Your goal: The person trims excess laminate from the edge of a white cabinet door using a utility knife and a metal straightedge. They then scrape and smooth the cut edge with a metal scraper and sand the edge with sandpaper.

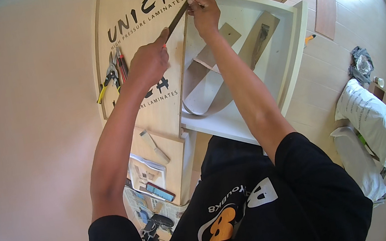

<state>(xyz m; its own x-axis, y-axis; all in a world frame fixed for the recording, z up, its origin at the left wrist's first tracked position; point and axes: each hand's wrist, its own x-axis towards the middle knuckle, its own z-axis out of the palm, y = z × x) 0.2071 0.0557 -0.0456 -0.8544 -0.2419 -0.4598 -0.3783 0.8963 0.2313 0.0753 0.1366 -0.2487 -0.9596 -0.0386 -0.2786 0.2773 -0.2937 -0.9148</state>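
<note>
My left hand is closed around the near end of a long, dark, flat bar that looks like a file. The bar slants over the right edge of a light wood board with black lettering. At the bar's far end, by the top corner of an open white drawer, my right hand has its fingers closed on the tip. Under my right forearm, curled beige strips lie in the drawer, along with a dark-marked flat piece.
Yellow-handled snips and red-and-black pens lie on the board's left. Nearer me are a chisel-like tool, a booklet and a phone. A white sack and a brown panel are on the right-hand floor.
</note>
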